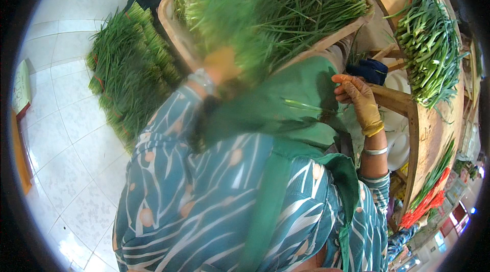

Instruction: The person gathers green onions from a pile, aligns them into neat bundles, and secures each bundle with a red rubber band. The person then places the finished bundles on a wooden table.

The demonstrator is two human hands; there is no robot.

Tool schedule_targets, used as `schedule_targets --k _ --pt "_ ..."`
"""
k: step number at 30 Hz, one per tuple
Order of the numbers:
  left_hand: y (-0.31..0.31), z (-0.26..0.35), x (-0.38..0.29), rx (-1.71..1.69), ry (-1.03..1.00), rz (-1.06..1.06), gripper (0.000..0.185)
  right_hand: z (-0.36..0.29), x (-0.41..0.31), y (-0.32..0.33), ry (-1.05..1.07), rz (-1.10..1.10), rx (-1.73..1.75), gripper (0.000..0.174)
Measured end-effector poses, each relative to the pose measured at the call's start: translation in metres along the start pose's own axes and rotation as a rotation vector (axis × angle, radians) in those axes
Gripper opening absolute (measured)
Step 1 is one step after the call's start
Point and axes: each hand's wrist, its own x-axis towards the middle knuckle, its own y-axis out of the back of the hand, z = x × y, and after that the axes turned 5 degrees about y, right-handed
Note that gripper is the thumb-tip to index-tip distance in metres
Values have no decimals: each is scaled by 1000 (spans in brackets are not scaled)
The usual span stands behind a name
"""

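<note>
My left hand, in a yellowish glove and blurred by motion, is at the near edge of a large tub heaped with garlic chives. A blurred bunch of chives fans up from this hand, which seems closed on it; the grip itself is smeared. My right hand, in a thin yellow glove, is raised at the right beside the table leg. Its fingers are curled in with thumb and forefinger together, and nothing shows between them. A loose chive stem lies on my green apron.
Bundled chives tied with red bands are stacked left of the tub on the tiled floor. On the wooden table at right lie a pile of greens and red ties. White buckets stand below. Another person's sleeve shows lower right.
</note>
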Motion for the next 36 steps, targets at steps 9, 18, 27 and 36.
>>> schedule_targets --k 9,18,27,36 --pt "8 -31 22 -229 -97 -51 63 -30 16 -18 91 -177 -4 35" --pt "0 -25 47 -64 -45 -119 62 -58 54 -83 65 -452 -39 34" --pt "68 -11 -28 -481 -249 -216 53 -24 96 -152 -410 -613 181 57" --pt "35 50 -75 -211 -699 354 23 60 139 -170 -22 -450 260 74"
